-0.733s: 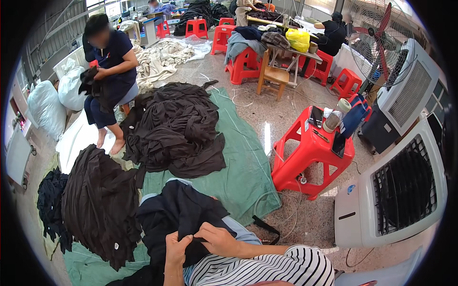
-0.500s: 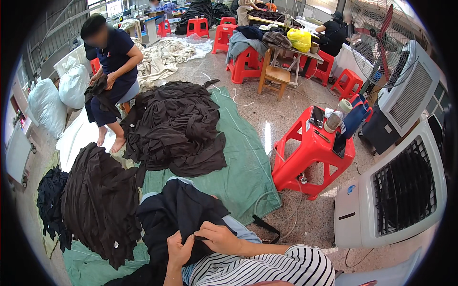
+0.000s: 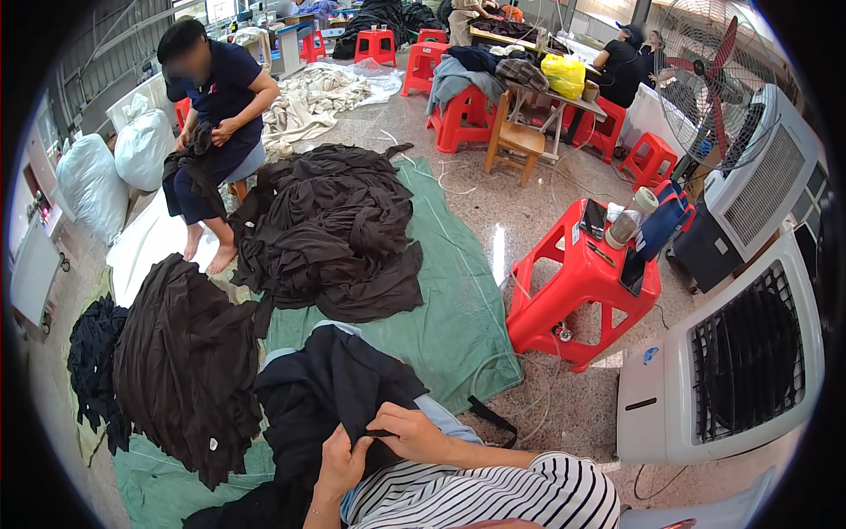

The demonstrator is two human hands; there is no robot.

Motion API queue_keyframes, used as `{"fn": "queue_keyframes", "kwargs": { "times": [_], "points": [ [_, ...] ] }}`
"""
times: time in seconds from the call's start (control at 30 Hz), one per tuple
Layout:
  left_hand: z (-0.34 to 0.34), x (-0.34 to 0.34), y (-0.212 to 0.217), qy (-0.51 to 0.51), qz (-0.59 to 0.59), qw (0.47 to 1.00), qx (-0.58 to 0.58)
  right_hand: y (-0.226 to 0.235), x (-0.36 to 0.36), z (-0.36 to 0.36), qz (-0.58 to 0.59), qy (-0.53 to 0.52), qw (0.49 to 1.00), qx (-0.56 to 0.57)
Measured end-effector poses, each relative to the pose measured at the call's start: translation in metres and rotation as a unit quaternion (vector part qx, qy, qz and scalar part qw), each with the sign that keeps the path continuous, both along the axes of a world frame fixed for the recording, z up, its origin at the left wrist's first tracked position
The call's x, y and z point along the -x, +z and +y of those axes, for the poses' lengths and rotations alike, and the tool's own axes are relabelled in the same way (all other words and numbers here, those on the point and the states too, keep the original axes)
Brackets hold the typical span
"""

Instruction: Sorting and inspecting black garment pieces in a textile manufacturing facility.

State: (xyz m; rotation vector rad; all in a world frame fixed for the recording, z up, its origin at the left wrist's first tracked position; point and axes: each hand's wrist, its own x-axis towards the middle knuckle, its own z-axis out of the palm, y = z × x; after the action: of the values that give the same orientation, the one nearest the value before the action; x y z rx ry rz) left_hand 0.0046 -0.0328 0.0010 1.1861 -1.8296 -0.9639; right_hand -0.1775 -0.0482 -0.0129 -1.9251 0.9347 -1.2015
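Observation:
A dark, nearly black garment (image 3: 330, 383) lies bunched across my lap. My left hand (image 3: 343, 460) pinches its edge between thumb and fingers. Right beside it, my right hand (image 3: 410, 432) grips the same cloth, fingers curled over a small fold. The fingertips of both hands are close together, and the cloth hides what exactly lies between them. Ahead of my knees is a large heap of dark brown garments (image 3: 330, 229) on a green sheet (image 3: 441, 291). To the left sits another dark brown pile (image 3: 181, 361), with a smaller black pile (image 3: 95, 370) past it.
A red stool (image 3: 582, 282) on the right carries phones, a jar and a blue bag. Near it stand a white air cooler (image 3: 714, 353) and a large fan (image 3: 705, 70). A seated co-worker (image 3: 216, 106) handles dark cloth at the far left, near stuffed white sacks (image 3: 92, 185).
My hands have shifted slightly along the garment's edge and still hold it. The whole view has moved a little. The seated co-worker's hands have changed position on their cloth.

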Motion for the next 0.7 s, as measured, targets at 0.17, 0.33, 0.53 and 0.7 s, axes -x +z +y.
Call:
{"fn": "queue_keyframes", "kwargs": {
  "times": [0.17,0.33,0.53,0.7],
  "points": [
    [0.002,-0.005,-0.006,0.006,0.005,1.0,-0.021,0.002,0.0,-0.005,-0.018,0.017,0.999,-0.022],
    [0.007,-0.008,-0.002,0.0,0.039,0.998,-0.04,0.001,-0.001,0.001,-0.035,0.023,0.998,-0.048],
    [0.022,-0.004,0.001,0.069,0.102,0.992,-0.031,-0.018,-0.006,0.001,-0.14,0.081,0.941,-0.297],
    [0.005,0.015,-0.019,0.22,0.212,0.937,-0.17,-0.005,-0.007,-0.009,-0.127,0.027,0.931,-0.341]
  ]
}}
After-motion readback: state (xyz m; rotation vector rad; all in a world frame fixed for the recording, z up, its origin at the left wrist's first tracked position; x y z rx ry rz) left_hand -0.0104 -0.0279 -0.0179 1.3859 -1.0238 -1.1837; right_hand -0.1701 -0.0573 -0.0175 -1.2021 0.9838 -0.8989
